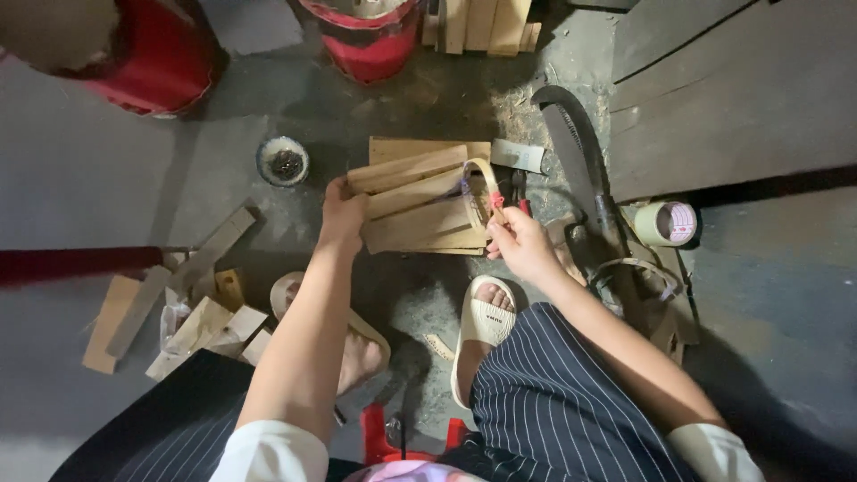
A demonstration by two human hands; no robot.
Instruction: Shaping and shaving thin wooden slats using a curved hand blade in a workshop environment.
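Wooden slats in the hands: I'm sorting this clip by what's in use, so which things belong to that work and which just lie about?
In hand:
- wooden slats, gripped by the left hand
- thin strap, pinched by the right hand

Lying about:
- curved saw
- tape roll
- small bowl
- wood offcuts
- red buckets

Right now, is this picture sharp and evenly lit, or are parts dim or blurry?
Head view: light falls on the wooden slats and both hands, left hand and right hand; corners sink into shadow; the red bucket looks soft; edges bend slightly, like a wide lens.
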